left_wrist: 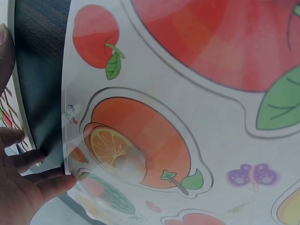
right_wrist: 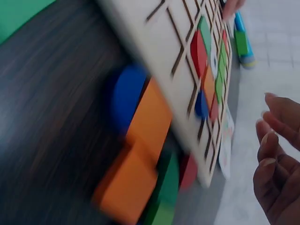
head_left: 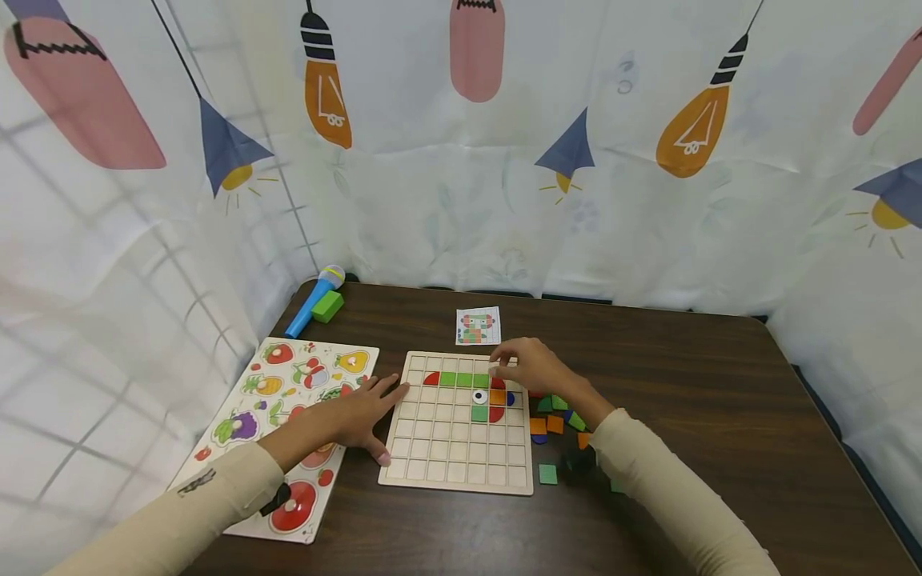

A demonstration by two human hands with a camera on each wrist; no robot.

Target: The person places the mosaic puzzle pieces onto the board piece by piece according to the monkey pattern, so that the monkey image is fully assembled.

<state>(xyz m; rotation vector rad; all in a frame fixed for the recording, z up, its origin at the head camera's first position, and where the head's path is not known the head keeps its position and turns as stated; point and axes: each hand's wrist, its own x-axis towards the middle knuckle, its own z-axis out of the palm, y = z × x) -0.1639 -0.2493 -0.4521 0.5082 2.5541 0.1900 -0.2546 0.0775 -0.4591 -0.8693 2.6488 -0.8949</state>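
A wooden grid board (head_left: pixel 439 448) lies mid-table with green, red, orange and blue pieces in some upper squares, plus a round eye piece (head_left: pixel 480 397). My left hand (head_left: pixel 358 414) spreads its fingers along the board's left edge, thumb low and fingertips higher up. Over the board's top right corner hovers my right hand (head_left: pixel 531 367), its fingers loosely bent. In the right wrist view no piece shows between the fingers (right_wrist: pixel 269 145). Loose orange blocks (right_wrist: pixel 126 183), a blue rounded piece (right_wrist: pixel 126 96) and green pieces lie by the board's right side. A pattern card (head_left: pixel 478 326) sits behind the board.
At left a fruit puzzle board (head_left: pixel 248 400) lies under my left forearm. Behind it are a blue toy microphone (head_left: pixel 313 304) and a green block (head_left: pixel 327 307). One green square (head_left: pixel 547 474) lies near the board's lower right corner. A printed curtain (head_left: pixel 461 208) hangs behind the table.
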